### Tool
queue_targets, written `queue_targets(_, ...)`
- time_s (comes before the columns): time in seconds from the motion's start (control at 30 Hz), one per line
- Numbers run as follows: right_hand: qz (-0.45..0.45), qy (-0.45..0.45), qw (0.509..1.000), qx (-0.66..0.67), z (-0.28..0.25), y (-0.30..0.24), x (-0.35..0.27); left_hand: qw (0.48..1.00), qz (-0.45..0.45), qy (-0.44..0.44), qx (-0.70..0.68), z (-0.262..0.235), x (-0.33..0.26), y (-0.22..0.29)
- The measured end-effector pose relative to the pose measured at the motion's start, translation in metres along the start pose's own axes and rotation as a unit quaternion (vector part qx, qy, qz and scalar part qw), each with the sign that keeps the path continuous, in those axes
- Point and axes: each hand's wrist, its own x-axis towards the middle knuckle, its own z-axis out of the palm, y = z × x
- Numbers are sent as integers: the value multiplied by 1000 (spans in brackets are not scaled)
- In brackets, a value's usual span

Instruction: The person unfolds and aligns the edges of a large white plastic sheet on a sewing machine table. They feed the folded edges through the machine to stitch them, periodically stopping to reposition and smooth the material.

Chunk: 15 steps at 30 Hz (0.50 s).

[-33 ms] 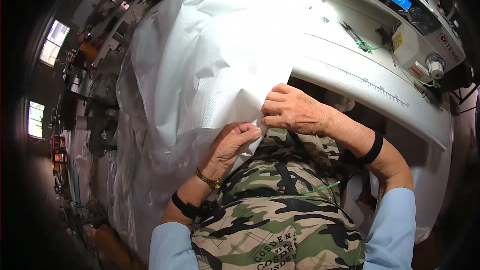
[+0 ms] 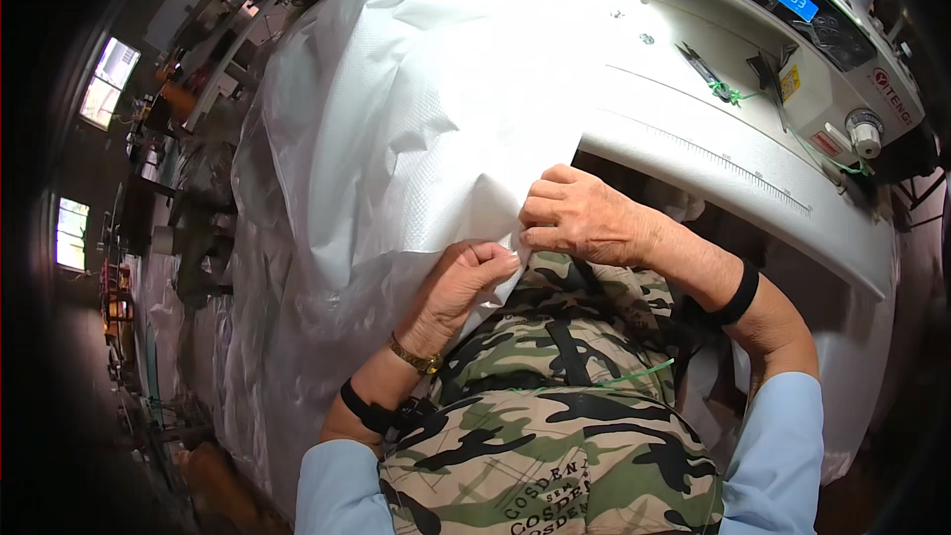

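Observation:
A large sheet of thin white fabric with a fine dotted texture drapes over the left of the sewing table and down toward my lap. My left hand pinches its lower edge between thumb and fingers. Close beside it, my right hand is closed on the same edge, fingers curled under. The two grips nearly touch, and the cloth puckers into a small peak just above them. What the fingertips press together is partly hidden by the hands.
A white sewing machine with a lit blue display stands at the far right. Thread snips with green thread lie on its bed, which carries a ruler scale. Camouflage apron cloth covers my lap. Loose translucent sheeting hangs at left.

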Motion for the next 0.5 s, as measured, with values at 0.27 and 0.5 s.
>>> queue_targets(0.27, 38, -8, 999, -12, -5, -10, 2, 585, 475, 107, 648, 53, -49, 18)
queue_targets(0.5, 62, 10, 998, -2, -5, -16, 6, 620, 425, 155, 641, 45, -29, 4)
